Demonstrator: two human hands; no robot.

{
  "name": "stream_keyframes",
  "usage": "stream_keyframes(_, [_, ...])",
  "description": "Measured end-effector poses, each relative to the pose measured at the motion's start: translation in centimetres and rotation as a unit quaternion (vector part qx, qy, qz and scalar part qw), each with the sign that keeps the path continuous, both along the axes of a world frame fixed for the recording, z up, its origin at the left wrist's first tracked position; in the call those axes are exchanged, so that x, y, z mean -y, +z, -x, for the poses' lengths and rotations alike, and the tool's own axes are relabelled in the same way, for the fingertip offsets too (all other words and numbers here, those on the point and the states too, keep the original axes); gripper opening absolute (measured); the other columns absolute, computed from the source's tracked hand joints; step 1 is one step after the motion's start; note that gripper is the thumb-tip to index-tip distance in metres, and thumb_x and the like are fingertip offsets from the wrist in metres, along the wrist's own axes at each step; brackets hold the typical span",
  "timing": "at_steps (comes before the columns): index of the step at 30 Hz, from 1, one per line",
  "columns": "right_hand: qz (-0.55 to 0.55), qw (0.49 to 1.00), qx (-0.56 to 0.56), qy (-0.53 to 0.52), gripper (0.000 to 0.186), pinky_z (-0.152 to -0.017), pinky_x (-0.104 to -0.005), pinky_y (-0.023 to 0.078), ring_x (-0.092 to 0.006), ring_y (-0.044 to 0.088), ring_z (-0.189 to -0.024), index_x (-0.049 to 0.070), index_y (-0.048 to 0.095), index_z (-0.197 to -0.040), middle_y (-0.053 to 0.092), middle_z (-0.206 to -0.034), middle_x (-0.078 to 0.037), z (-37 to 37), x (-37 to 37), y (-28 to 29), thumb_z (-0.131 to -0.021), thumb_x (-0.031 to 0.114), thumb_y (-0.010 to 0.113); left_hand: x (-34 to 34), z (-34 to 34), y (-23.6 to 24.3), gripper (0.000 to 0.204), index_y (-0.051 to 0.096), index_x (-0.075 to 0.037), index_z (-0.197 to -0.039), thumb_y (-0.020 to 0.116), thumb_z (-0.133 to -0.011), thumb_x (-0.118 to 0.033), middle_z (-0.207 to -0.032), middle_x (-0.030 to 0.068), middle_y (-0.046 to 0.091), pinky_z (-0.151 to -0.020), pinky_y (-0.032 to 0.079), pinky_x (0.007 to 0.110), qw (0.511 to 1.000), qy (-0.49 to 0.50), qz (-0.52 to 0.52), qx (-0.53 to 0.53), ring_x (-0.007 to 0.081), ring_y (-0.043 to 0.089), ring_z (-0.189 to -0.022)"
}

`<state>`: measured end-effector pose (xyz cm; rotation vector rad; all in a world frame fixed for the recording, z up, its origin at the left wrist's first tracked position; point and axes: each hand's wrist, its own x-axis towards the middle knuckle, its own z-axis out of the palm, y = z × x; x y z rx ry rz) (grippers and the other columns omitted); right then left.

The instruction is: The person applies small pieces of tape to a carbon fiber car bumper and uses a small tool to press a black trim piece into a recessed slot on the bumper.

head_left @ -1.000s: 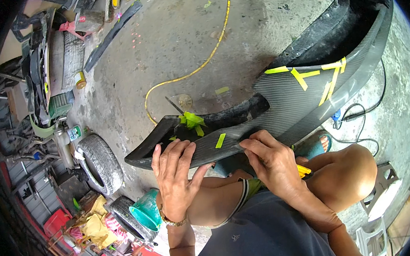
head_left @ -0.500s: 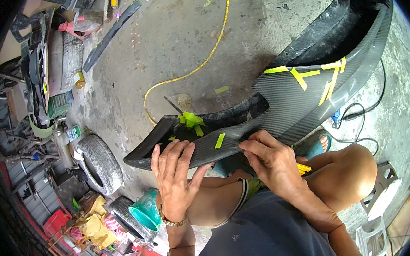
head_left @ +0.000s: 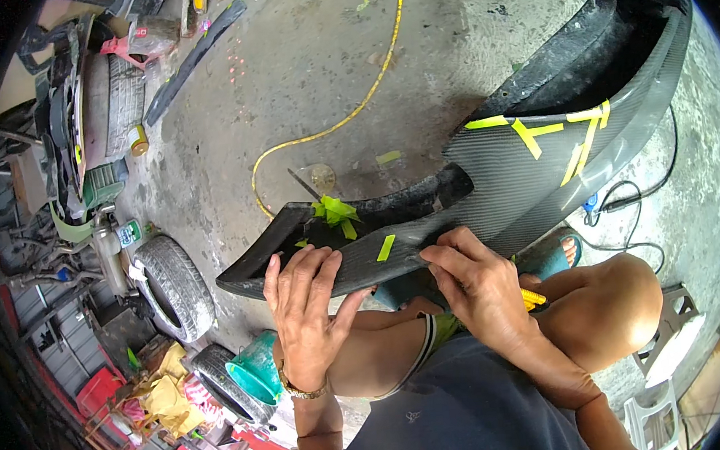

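Note:
A long, curved black carbon-fibre body panel (head_left: 509, 179) lies across my view, marked with several yellow tape strips (head_left: 527, 140). Crumpled green tape (head_left: 334, 214) sits in its left hollow. My left hand (head_left: 308, 314) grips the panel's lower left edge, fingers curved on top and thumb low at the rim. Further right, my right hand (head_left: 479, 287) is closed at the same edge, fingertips pinched against the surface; whatever is between them is hidden. A yellow tool (head_left: 532, 298) is partly hidden beside my right hand, over my leg.
A yellow hose (head_left: 343, 120) snakes over the concrete floor (head_left: 202, 153). At left are tyres (head_left: 174, 286), a teal bucket (head_left: 253, 369), piled body parts (head_left: 73, 121) and red items. At right, a black cable (head_left: 645, 194) and white plastic stool (head_left: 655, 422) appear.
The panel's left tip has shifted very slightly left. Both hands stay in almost the same position on its edge.

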<state>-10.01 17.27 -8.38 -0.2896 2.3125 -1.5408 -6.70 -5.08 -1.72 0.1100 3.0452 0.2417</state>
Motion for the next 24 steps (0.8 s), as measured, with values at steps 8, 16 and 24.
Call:
stream_keyframes(8, [0.009,1.0,0.003,-0.003,0.023,-0.071,-0.0435,0.059,-0.0326,0.072,-0.088,0.007,0.073,-0.11,0.066,-0.107,-0.008,-0.03,0.06,-0.15,-0.087,0.001,0.072,0.08,0.04,0.02,0.058,0.072,-0.006,-0.121,0.09,-0.072,-0.029,-0.124,0.0101,0.071,-0.122,0.031,0.054,1.0,-0.001,-0.001,0.001,0.03,0.065,-0.125])
stream_keyframes(16, [0.022,1.0,-0.003,0.005,0.023,-0.071,-0.0435,0.059,-0.0325,0.072,-0.088,0.007,0.073,-0.11,0.066,-0.106,-0.009,-0.03,0.0,-0.34,-0.088,0.001,0.072,0.3,-0.09,0.07,0.055,0.073,-0.005,-0.123,0.089,-0.076,-0.03,-0.126,0.0089,0.069,-0.121,0.032,0.051,1.0,-0.01,0.002,0.006,0.0279,0.062,-0.126])
stream_keyframes(24, [0.027,1.0,-0.002,0.008,0.022,-0.072,-0.0432,0.059,-0.0327,0.072,-0.087,0.007,0.073,-0.109,0.067,-0.108,-0.009,0.0,-0.1,-0.43,-0.087,0.0,0.072,0.28,-0.08,-0.01,0.059,0.072,-0.006,-0.122,0.09,-0.071,-0.029,-0.125,0.0098,0.072,-0.122,0.031,0.054,1.0,0.001,-0.008,0.002,0.0303,0.064,-0.125])
